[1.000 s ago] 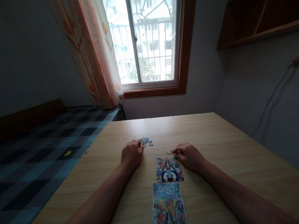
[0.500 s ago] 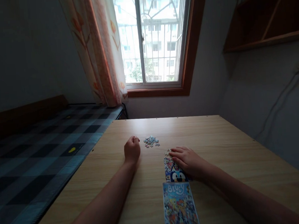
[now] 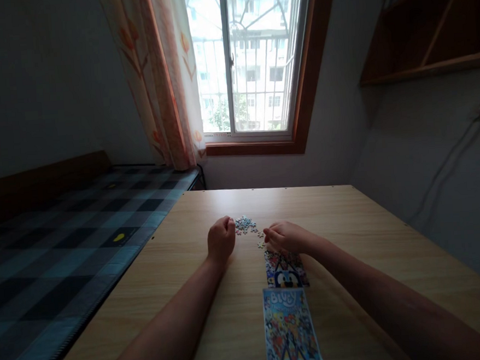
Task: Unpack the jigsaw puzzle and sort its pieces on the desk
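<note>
My left hand (image 3: 221,239) is curled into a fist on the table, right beside a small pile of jigsaw puzzle pieces (image 3: 245,223). Whatever its fingers may hold is hidden. Just beyond the partly assembled puzzle (image 3: 288,275), my right hand (image 3: 284,237) has its fingers drawn together; I cannot make out anything between them. A few loose pale pieces (image 3: 261,245) lie by its fingertips. The puzzle shows a blue cartoon dog's face, and my right hand covers its far edge. Nearer to me is a picture sheet (image 3: 291,330) lettered "Bluey", touching or almost touching the puzzle.
The wooden table (image 3: 179,250) reaches toward a barred window (image 3: 256,63) with a flowered curtain (image 3: 163,86). At the left, a bed with a checked cover (image 3: 83,235) runs along the table. A wooden shelf (image 3: 431,35) hangs on the right wall.
My right hand has moved forward off the puzzle, and its spread fingers have closed together. My left fist has shifted right, closer to the pile. The view has shifted slightly.
</note>
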Motion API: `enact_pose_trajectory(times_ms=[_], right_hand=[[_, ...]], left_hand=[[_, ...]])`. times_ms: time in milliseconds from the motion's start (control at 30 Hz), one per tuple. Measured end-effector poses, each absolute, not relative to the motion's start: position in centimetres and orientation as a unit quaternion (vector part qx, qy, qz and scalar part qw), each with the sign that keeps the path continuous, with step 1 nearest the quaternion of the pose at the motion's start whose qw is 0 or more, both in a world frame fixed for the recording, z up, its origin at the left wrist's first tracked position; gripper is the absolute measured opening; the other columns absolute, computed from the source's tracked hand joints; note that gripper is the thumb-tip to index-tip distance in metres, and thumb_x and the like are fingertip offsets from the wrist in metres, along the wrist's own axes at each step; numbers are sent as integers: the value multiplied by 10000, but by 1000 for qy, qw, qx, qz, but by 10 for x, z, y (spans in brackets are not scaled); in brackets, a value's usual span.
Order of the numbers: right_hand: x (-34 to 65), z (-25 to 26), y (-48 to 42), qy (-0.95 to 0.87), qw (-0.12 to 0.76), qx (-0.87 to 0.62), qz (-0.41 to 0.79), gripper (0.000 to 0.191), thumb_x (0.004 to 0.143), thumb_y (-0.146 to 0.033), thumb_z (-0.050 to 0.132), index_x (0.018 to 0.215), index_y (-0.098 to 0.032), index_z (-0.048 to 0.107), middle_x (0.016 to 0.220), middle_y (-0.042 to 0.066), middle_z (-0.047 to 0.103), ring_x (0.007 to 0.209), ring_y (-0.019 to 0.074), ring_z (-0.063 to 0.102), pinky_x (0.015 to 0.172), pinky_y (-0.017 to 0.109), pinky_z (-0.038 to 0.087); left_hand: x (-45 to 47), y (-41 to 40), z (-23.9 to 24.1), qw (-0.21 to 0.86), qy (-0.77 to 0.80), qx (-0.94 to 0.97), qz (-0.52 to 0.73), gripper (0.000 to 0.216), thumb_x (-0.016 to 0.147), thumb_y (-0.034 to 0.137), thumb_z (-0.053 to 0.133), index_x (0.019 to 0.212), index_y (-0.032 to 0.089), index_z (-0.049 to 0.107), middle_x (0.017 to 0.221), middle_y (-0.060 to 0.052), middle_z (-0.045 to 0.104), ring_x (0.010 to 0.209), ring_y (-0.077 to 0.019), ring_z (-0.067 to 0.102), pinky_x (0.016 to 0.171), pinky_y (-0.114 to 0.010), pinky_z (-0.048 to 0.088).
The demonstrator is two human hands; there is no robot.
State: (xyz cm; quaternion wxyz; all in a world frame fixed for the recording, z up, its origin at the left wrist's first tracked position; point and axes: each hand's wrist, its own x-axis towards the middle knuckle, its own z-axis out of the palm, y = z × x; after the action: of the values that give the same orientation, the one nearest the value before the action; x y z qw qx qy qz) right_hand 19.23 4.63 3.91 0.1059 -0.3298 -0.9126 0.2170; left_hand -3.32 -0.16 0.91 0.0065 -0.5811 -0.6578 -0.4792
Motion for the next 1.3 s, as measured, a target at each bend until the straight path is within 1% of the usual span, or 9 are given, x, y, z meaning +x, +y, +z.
enact_pose_trajectory(times_ms=[200, 400, 500, 567, 800, 967, 1067, 1167, 1300], right_hand=[[179, 31, 43, -938, 128, -263, 183, 518, 1003, -536, 362, 1010, -205, 760, 1073, 88, 727, 1008, 218, 637, 934, 306, 436], [181, 30, 43, -920, 158, -295, 202, 521, 1019, -483, 301, 1089, -207, 738, 1120, 78, 728, 1040, 216, 644, 930, 312, 459], [206, 28, 46, -894, 178, -345, 224, 575, 1011, -497, 268, 1052, -185, 750, 1095, 96, 740, 1022, 238, 662, 912, 344, 476], [229, 24, 48, -872, 191, -379, 245, 607, 1003, -523, 253, 1027, -187, 758, 1100, 100, 743, 1048, 255, 661, 929, 371, 471], [280, 10, 42, -792, 234, -457, 332, 584, 981, -522, 304, 1048, -159, 756, 1131, 117, 738, 1101, 270, 654, 986, 392, 453], [272, 20, 14, -845, 187, -430, 257, 391, 938, -459, 484, 1068, -206, 752, 1103, 102, 740, 1032, 264, 659, 893, 357, 480], [265, 25, -5, -878, 172, -409, 180, 320, 892, -447, 594, 1049, -216, 748, 1115, 107, 713, 1060, 264, 621, 915, 352, 449], [262, 24, -13, -887, 156, -414, 133, 350, 820, -461, 694, 1078, -226, 728, 1140, 114, 682, 1104, 287, 581, 946, 385, 421], [259, 20, -14, -886, 150, -422, 120, 383, 804, -461, 718, 1108, -228, 706, 1153, 115, 662, 1116, 295, 556, 963, 410, 400]], left_hand=[[-31, -3, 11, 0, -655, -609, -447, 324, 912, 319, 358, 614, 214, 431, 602, 10, 504, 613, -147, 475, 618, -266, 326], [-26, -13, 17, 1, -603, -709, -364, 301, 902, 288, 423, 638, 207, 544, 683, -17, 566, 668, -160, 517, 678, -278, 397], [-18, -16, 15, -11, -532, -791, -303, 166, 828, 226, 547, 864, 220, 709, 857, -44, 652, 838, -191, 575, 791, -301, 448], [-15, -15, 12, 5, -515, -813, -272, 276, 799, 209, 597, 1029, 260, 740, 982, -57, 677, 959, -225, 575, 887, -348, 453], [-22, -1, 3, 85, -591, -768, -232, 187, 876, 297, 610, 920, 311, 792, 1381, -70, 566, 1315, -326, 420, 1063, -522, 362], [-10, -14, 15, 47, -570, -783, -244, 239, 897, 225, 553, 987, 263, 770, 1231, -88, 664, 1125, -268, 569, 999, -449, 434], [7, -32, 25, -6, -551, -808, -207, 232, 910, 329, 549, 959, 244, 759, 1040, -87, 714, 967, -242, 618, 933, -394, 455], [22, -45, 30, -19, -557, -815, -160, 233, 822, 456, 654, 868, 245, 742, 977, -93, 705, 955, -282, 603, 888, -404, 446], [27, -48, 28, -35, -567, -808, -156, 205, 793, 437, 682, 842, 243, 723, 961, -92, 687, 957, -280, 592, 864, -384, 433]])
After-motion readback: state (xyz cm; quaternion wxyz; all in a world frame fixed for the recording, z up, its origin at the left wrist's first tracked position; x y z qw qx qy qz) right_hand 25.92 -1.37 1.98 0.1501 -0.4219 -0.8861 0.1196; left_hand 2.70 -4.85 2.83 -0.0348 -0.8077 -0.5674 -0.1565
